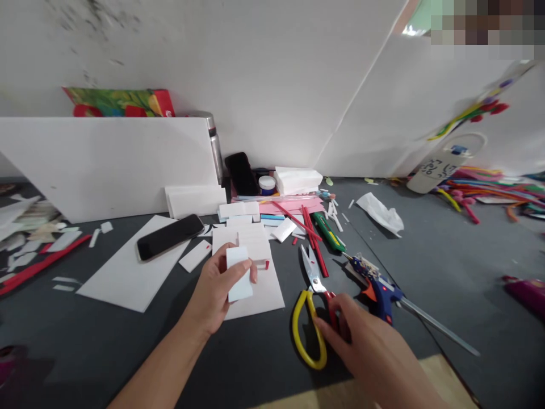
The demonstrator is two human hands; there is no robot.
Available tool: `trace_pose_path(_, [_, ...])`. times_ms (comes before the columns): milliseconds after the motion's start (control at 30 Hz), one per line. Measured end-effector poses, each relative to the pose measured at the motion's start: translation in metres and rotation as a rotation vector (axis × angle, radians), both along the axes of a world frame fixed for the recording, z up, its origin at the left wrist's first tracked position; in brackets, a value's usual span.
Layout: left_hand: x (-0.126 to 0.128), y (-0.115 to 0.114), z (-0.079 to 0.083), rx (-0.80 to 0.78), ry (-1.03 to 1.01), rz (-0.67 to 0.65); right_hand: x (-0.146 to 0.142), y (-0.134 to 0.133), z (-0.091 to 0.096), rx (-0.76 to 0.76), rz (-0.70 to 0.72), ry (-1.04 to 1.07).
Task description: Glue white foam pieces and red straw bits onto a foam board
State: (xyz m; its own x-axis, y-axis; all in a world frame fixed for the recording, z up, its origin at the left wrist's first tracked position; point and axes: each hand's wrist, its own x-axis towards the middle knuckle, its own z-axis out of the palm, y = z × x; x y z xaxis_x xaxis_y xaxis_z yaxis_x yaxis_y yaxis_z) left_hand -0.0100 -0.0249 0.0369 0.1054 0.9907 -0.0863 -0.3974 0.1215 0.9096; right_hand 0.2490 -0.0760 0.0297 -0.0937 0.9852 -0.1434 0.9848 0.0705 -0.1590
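My left hand [219, 289] is closed on a small white foam block [238, 274], held up above a white sheet [255, 284] on the dark table. My right hand [361, 341] lies low at the right with its fingers touching the handles of the yellow and red scissors [310, 309]; the blades are slightly apart and point away from me. A blue hot glue gun [377, 287] lies just right of the scissors.
A black phone [170, 236] rests on a white sheet at the left. Red sticks [313, 236], a green marker [328, 232], white foam pieces, a glue jar [267, 184] and a metal ruler [434, 324] lie around. A large white board [106, 165] leans against the wall.
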Motion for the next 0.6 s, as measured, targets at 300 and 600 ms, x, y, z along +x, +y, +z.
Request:
trace_pose_path(300, [-0.002, 0.002, -0.004, 0.123, -0.019, -0.044, 0.058, 0.002, 0.009, -0.052, -0.431, -0.213])
trace_pose_path(600, [-0.001, -0.001, 0.003, -0.065, -0.147, -0.177, 0.089, 0.009, -0.005, 0.082, -0.582, 0.299])
